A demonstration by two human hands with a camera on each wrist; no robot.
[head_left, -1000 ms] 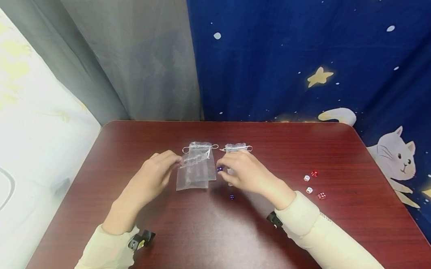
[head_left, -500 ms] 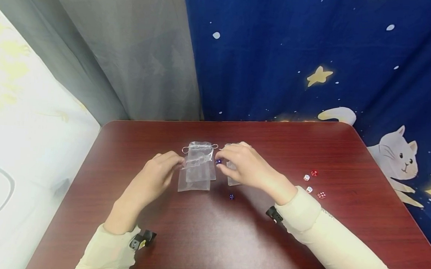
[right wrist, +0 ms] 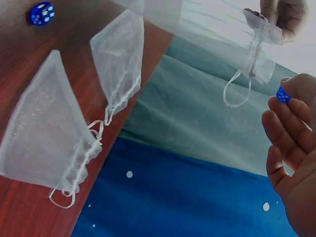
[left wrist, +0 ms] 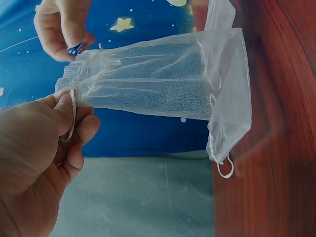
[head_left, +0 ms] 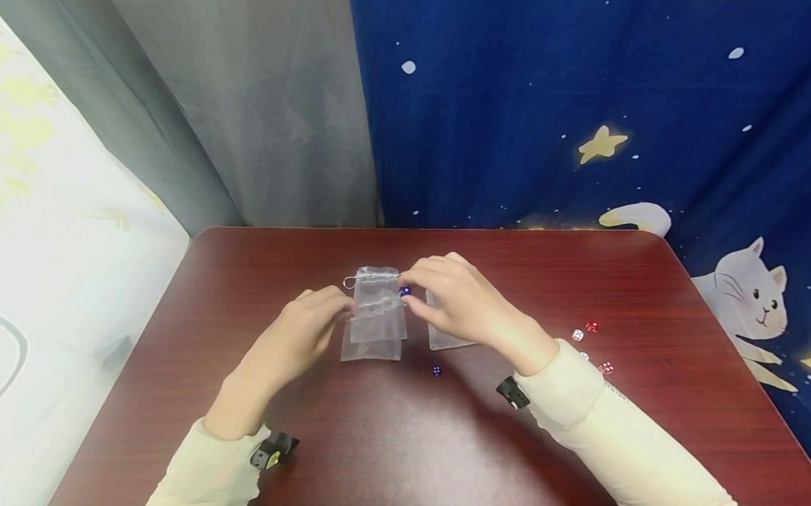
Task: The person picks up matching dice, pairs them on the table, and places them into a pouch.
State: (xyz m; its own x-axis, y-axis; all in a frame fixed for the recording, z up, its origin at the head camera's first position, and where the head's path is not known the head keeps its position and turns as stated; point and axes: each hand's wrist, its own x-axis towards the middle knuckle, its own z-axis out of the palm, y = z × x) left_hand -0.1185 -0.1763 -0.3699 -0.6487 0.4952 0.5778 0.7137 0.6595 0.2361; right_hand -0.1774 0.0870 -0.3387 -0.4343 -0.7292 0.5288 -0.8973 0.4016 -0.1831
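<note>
My left hand [head_left: 312, 321] pinches a sheer white drawstring pouch [left wrist: 148, 79] by the edge of its gathered mouth, between thumb and fingers. The pouch hangs above the table, bottom end lowest. My right hand [head_left: 454, 294] holds a blue die [right wrist: 282, 95] between thumb and fingertips. In the left wrist view this die sits right beside the pouch's mouth. Two similar pouches lie flat on the table: one [right wrist: 118, 54] behind the held pouch, another [right wrist: 44, 133] below my right hand. A second blue die [head_left: 437, 370] rests on the tabletop nearer to me.
Red dice [head_left: 592, 326] and white dice [head_left: 577, 334] lie to the right on the brown table [head_left: 368, 450], close to my right forearm. Grey and dark blue curtains [head_left: 495, 120] hang behind the table's far edge. A white surface [head_left: 47, 265] borders the left side.
My right hand has moved left and slightly away from me with the blue die, closer to the held pouch. My left hand has shifted a little right with the pouch.
</note>
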